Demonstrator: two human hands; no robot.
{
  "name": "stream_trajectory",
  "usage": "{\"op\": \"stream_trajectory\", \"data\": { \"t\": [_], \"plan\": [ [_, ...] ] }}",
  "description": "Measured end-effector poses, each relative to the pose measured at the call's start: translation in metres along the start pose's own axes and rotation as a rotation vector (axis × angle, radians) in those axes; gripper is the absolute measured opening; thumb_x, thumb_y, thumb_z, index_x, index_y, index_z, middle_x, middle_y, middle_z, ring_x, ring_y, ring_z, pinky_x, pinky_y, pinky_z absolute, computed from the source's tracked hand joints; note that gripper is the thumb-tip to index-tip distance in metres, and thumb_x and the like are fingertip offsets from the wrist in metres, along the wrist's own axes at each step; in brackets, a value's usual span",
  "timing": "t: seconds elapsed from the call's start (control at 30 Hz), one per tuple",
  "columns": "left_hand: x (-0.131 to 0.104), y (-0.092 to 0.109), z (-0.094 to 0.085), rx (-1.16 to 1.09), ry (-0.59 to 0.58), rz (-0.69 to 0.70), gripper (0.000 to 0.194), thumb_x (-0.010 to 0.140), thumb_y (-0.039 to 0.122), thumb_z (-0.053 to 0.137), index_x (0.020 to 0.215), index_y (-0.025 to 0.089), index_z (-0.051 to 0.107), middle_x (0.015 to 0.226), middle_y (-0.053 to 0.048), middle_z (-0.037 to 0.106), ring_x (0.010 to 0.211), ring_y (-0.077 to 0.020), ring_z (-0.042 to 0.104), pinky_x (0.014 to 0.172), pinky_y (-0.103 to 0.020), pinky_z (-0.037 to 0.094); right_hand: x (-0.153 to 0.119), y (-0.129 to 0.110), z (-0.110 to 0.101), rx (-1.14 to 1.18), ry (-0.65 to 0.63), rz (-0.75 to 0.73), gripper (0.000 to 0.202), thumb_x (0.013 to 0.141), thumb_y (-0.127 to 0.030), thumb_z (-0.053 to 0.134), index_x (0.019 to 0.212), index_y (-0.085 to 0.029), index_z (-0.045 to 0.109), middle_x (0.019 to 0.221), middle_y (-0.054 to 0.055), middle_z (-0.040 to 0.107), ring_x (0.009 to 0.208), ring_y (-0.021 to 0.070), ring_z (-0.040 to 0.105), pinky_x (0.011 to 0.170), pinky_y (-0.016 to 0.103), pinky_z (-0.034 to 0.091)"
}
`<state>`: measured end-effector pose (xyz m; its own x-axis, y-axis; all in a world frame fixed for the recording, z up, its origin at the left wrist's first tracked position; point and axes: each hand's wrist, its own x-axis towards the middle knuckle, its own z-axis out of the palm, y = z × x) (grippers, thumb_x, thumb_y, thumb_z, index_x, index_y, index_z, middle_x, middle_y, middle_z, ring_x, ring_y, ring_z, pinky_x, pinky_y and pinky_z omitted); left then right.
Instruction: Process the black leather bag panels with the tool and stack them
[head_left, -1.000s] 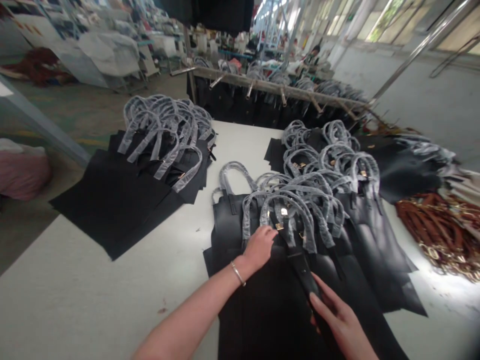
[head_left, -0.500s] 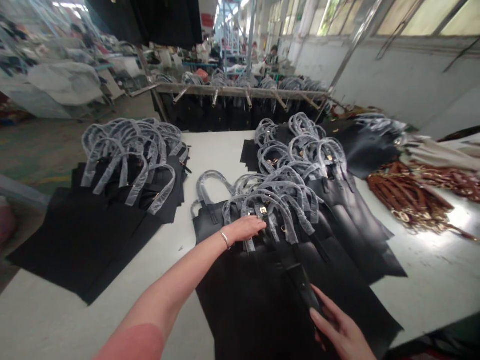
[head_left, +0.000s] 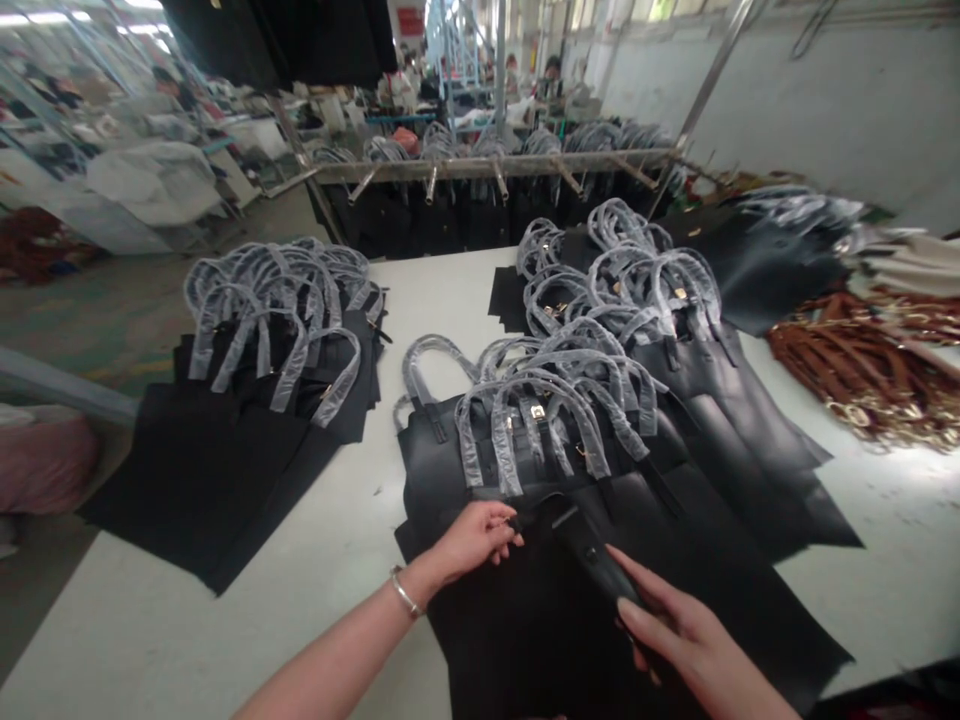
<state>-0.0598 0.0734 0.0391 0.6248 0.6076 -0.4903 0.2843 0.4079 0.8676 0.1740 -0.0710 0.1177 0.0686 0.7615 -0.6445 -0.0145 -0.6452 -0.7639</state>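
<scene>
My left hand is closed, its thumb and fingers pinching a small dark tip, seemingly the end of a thin black strip. My right hand grips a long black piece with a small shiny stud on it; whether it is a strap or a tool I cannot tell. Both hands are over the front black bag, which lies flat on a stack. Beyond them, bag handles in clear plastic wrap arch up, with a gold clasp among them.
Another stack of black bags lies on the left of the white table, and more bags on the right. Brown straps with gold rings lie at far right. A metal rack stands behind, with people farther back.
My left hand has drawn back from near the gold clasp toward me and now pinches a dark tip. My right hand still holds the black piece. The view has shifted slightly.
</scene>
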Motion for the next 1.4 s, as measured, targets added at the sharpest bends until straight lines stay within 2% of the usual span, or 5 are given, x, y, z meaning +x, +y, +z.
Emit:
{"op": "stream_trajectory", "data": {
  "t": [0.23, 0.47, 0.77, 1.03, 1.4],
  "plan": [
    [-0.008, -0.012, 0.029, -0.199, 0.055, 0.128, 0.032, 0.079, 0.035, 0.065, 0.097, 0.009, 0.067, 0.067, -0.003, 0.063, 0.052, -0.0074, 0.048, 0.051, -0.020, 0.038, 0.008, -0.019, 0.014, 0.025, -0.177, 0.065, 0.072, 0.079, -0.048, 0.062, 0.142, -0.022, 0.041, 0.073, -0.002, 0.059, 0.054, 0.0107, 0.054, 0.048, 0.022, 0.040],
    [-0.015, -0.008, 0.046, -0.448, 0.104, 0.101, 0.043, 0.078, 0.042, 0.067, 0.102, 0.007, 0.066, 0.092, -0.014, 0.068, 0.061, -0.0111, 0.056, 0.053, -0.022, 0.039, 0.008, -0.028, 0.008, 0.034, -0.069, 0.055, 0.074, 0.077, -0.049, 0.064, 0.142, -0.022, 0.041, 0.075, -0.001, 0.061, 0.053, 0.0111, 0.056, 0.047, 0.022, 0.043],
    [-0.017, -0.016, 0.072, -0.749, 0.150, -0.103, 0.032, 0.068, 0.030, 0.075, 0.092, 0.009, 0.067, 0.077, -0.005, 0.061, 0.055, -0.0063, 0.045, 0.052, -0.020, 0.036, 0.003, -0.022, 0.000, 0.032, 0.038, 0.022, 0.082, 0.075, -0.052, 0.065, 0.144, -0.018, 0.037, 0.074, -0.001, 0.063, 0.055, 0.0112, 0.055, 0.048, 0.023, 0.043],
    [-0.013, -0.023, 0.093, -0.505, 0.302, 0.112, 0.028, 0.062, 0.024, 0.078, 0.086, 0.013, 0.070, 0.080, -0.005, 0.068, 0.073, -0.0142, 0.058, 0.070, -0.024, 0.043, -0.016, 0.007, -0.005, 0.071, -0.077, 0.105, 0.077, 0.074, -0.052, 0.066, 0.141, -0.022, 0.043, 0.073, -0.001, 0.064, 0.048, 0.0114, 0.058, 0.042, 0.022, 0.041],
    [-0.013, -0.023, 0.089, -0.311, 0.305, 0.206, 0.020, 0.069, 0.023, 0.071, 0.086, 0.014, 0.071, 0.078, -0.003, 0.068, 0.074, -0.0166, 0.058, 0.070, -0.026, 0.043, -0.013, 0.000, 0.007, 0.078, -0.100, 0.103, 0.077, 0.075, -0.051, 0.065, 0.142, -0.022, 0.041, 0.074, -0.001, 0.063, 0.049, 0.0106, 0.056, 0.043, 0.022, 0.041]
  ]
}}
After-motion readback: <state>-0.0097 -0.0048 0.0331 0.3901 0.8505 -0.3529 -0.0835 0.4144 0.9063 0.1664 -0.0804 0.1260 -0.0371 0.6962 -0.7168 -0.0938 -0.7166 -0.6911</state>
